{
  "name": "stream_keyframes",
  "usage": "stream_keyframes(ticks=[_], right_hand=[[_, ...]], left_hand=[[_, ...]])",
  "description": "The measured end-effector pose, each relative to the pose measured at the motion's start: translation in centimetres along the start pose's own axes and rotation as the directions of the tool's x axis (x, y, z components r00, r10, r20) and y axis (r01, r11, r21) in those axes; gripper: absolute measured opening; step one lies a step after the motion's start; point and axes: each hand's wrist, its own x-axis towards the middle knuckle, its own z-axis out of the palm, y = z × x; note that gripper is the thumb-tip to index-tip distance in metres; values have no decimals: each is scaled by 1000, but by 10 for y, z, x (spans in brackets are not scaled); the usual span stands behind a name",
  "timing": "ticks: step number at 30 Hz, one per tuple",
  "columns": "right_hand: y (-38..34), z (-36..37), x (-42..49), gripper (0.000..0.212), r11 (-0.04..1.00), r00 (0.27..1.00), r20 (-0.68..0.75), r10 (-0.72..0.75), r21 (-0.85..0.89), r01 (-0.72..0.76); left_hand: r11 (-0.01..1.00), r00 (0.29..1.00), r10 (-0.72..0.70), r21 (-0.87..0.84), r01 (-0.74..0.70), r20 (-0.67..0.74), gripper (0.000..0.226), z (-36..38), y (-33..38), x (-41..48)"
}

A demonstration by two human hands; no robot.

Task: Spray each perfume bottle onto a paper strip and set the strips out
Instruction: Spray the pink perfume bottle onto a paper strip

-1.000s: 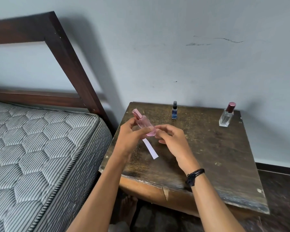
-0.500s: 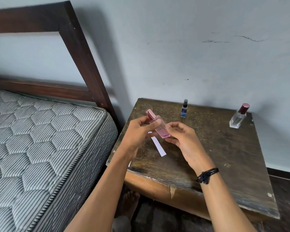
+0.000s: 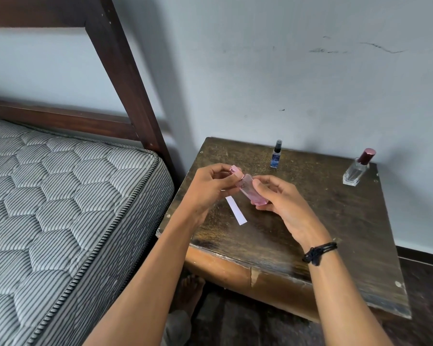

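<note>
Both hands hold the pink perfume bottle (image 3: 250, 189) above the tabletop (image 3: 335, 221).

The left hand (image 3: 208, 191) pinches the bottle's cap end and the right hand (image 3: 283, 203) curls round its base. A white paper strip (image 3: 236, 210) lies just below the pink bottle; beyond it stand a small blue bottle (image 3: 276, 158) and, further right, a clear bottle (image 3: 357, 171).

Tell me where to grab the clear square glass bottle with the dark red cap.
Grip the clear square glass bottle by its flat side walls, below the dark red cap, coming from the front: it stands upright at the back right corner of the dark wooden table, the grey wall close behind.
</note>
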Motion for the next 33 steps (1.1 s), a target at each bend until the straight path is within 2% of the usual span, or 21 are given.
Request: stream_keyframes(ticks=[7,12,15,17,20,22,24,26,29,33], right_hand=[[0,-1,0,41,998,1000,-8,-11,-65,10],[0,-13,-2,22,995,998,-64,-4,-98,-2],[-2,-22,-5,26,994,996,-93,-6,-107,-4],[-3,-27,-7,28,994,993,-115,-4,-106,-8],[-3,-32,-9,27,996,987,-157,10,-85,-23],[-4,-35,-10,29,998,985,-173,23,-57,-33],[-5,-37,-11,34,999,982,-184,29,-32,-35],[-5,-38,-11,34,999,980,-197,36,1,-36],[-6,-41,-10,19,999,974,-223,36,29,-31],[-6,-47,-10,8,999,972,-232,26,37,-18]], left_hand=[[999,1000,2,37,-2,-6,18,2,2,0],[991,991,-33,-129,17,-129,20,-9,7,7],[990,977,-46,-140,17,-209,27,-18,8,12],[999,975,-20,-31,14,-220,24,-14,6,13],[967,976,61,254,-6,-209,17,1,-1,12],[872,975,119,490,-14,-185,19,12,-7,13],[772,981,134,635,-13,-143,20,23,-13,12],[696,987,131,718,-22,-96,18,33,-18,11],[578,988,149,815,-51,-43,17,44,-26,10],[512,982,183,850,-127,37,18,54,-35,10]])
